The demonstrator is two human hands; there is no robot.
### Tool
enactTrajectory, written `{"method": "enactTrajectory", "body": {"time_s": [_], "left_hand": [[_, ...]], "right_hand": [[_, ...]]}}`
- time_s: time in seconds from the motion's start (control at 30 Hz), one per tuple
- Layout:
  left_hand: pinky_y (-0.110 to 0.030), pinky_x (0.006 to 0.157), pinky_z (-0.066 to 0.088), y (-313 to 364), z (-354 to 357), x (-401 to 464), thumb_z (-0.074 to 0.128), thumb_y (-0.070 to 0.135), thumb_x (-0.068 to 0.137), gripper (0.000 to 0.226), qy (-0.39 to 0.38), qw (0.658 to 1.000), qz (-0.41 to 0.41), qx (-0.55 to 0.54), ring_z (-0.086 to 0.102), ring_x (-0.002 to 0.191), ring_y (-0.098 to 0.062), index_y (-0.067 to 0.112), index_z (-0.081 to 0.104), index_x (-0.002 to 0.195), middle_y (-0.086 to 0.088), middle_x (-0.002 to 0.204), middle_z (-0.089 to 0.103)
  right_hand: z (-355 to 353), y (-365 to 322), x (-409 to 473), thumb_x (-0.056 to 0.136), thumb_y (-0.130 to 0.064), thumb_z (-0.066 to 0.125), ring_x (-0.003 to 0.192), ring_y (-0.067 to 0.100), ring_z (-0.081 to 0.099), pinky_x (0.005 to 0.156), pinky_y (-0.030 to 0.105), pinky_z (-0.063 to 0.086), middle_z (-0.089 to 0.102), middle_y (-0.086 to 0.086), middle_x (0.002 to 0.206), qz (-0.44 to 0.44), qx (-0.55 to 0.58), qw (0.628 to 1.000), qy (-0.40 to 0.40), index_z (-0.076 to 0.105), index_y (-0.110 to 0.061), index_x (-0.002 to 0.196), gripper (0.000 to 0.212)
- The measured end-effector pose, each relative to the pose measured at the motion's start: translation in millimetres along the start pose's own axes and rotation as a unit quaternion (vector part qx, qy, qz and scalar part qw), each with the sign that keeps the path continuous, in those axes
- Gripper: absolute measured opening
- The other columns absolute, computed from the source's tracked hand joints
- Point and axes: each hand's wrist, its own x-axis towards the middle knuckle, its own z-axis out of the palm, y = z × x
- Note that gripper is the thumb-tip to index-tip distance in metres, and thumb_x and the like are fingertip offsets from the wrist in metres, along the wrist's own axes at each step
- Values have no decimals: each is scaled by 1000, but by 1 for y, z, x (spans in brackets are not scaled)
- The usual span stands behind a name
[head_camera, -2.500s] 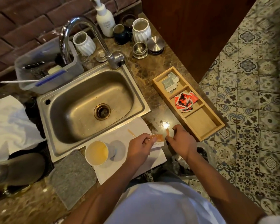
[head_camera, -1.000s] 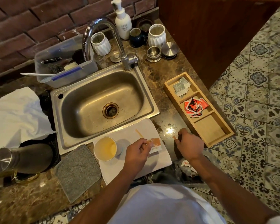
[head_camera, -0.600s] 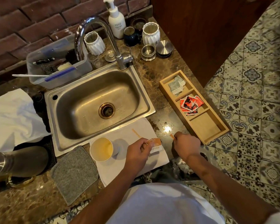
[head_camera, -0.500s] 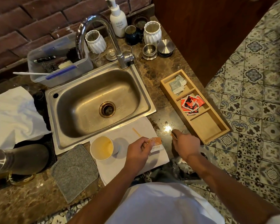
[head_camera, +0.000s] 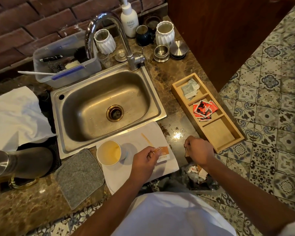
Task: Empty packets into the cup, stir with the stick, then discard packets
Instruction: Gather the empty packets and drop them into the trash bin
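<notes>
At far left of the frame, a white cloth (head_camera: 15,114) and a dark steel vessel (head_camera: 20,161) lying on the worktop (head_camera: 32,201). Right of those, a grey pad (head_camera: 79,178) at lower left, a steel sink (head_camera: 107,106) above it, a clear tub (head_camera: 65,65) at upper left by the tap (head_camera: 109,36). At lower centre, a white napkin (head_camera: 126,171) carrying the paper cup (head_camera: 109,152), upright, with yellowish liquid inside. Just right of the cup, the wooden stick (head_camera: 147,140) lying flat on the napkin. Below the stick, left hand (head_camera: 144,163), fingers pinched on an orange-and-white packet (head_camera: 162,153) held over the napkin. Well apart to the right, right hand (head_camera: 198,151), fingers curled round a small brown torn strip (head_camera: 186,151), above a bin bag (head_camera: 197,174) holding scraps. Right of centre, a wooden tray (head_camera: 228,138): grey sachets (head_camera: 189,89) in the top compartment, red packets (head_camera: 203,109) in the middle one.
</notes>
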Motion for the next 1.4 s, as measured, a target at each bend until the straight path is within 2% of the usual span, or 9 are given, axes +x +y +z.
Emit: {"method": "enactTrajectory", "body": {"time_s": [0.17, 0.33, 0.47, 0.6, 0.7, 0.83, 1.03, 1.23, 1.4], "left_hand": [[-7, 60, 41, 3, -2, 1, 70, 31, 95, 16, 1, 1000, 0, -13, 59, 65, 2, 19, 70, 83, 4, 69, 66], [-8, 63, 45, 7, -3, 3, 69, 34, 95, 15, -10, 1000, -16, -7, 64, 71, 0, 21, 71, 86, 9, 73, 69], [-22, 68, 50, 11, -4, 5, 68, 35, 96, 17, -14, 998, -52, -35, 67, 75, -12, 24, 71, 83, 8, 74, 71], [-22, 58, 46, 16, -5, 5, 68, 28, 97, 24, -22, 994, -66, -89, 58, 57, -6, 24, 67, 74, 11, 57, 64], [-23, 50, 44, 22, -7, 4, 68, 26, 97, 26, -34, 991, -63, -109, 54, 47, -7, 19, 67, 73, 7, 52, 61], [-20, 51, 46, 26, -14, -1, 66, 26, 98, 26, -44, 989, -52, -131, 55, 48, -7, 20, 68, 73, 5, 54, 63], [-19, 51, 46, 27, -24, -11, 67, 21, 98, 24, -60, 986, -44, -153, 54, 47, -8, 2, 69, 84, 4, 53, 62], [-21, 53, 46, 19, -41, -24, 66, 23, 98, 23, -94, 984, -32, -148, 53, 50, -9, 6, 69, 83, 2, 55, 62], [-25, 55, 45, 3, -66, -35, 66, 26, 98, 30, -123, 982, -17, -146, 50, 52, -14, 5, 63, 77, -3, 57, 59]], "right_hand": [[0, 2, 0, 102, -26, 53, 77, 18, 70, 71, 37, 59, 74, 0, 85, 47, 187, 981, -30, 67, -19, 95, 16], [-16, -12, -11, 100, -20, 61, 49, 11, 57, 55, 28, 48, 70, 1, 63, 109, 494, 862, -29, 67, -15, 91, 12], [-35, -23, -21, 99, -17, 60, 51, 15, 56, 41, 25, 41, 75, 10, 76, 82, 610, 787, -39, 69, -10, 97, 12], [-46, -31, -32, 95, -7, 61, 47, 18, 56, 36, 25, 41, 75, 18, 80, 40, 664, 746, -29, 64, -5, 96, 4], [-52, -36, -38, 94, 0, 62, 50, 18, 58, 40, 26, 44, 76, 18, 81, 15, 654, 756, -34, 62, -6, 100, 9], [-55, -44, -47, 96, -4, 65, 55, 15, 62, 44, 24, 47, 80, 11, 84, -9, 592, 804, -48, 68, -15, 109, 18], [-51, -55, -66, 94, -3, 69, 58, 1, 67, 47, 10, 45, 78, -5, 74, -18, 497, 867, -22, 76, -17, 100, 17], [-40, -74, -90, 95, -6, 68, 46, 2, 63, 42, 18, 46, 76, -5, 65, 9, 496, 868, -33, 72, -12, 94, 7], [-22, -101, -114, 98, -8, 65, 47, 10, 60, 38, 22, 42, 77, 0, 69, 52, 552, 832, 10, 67, -7, 93, 5]]}}
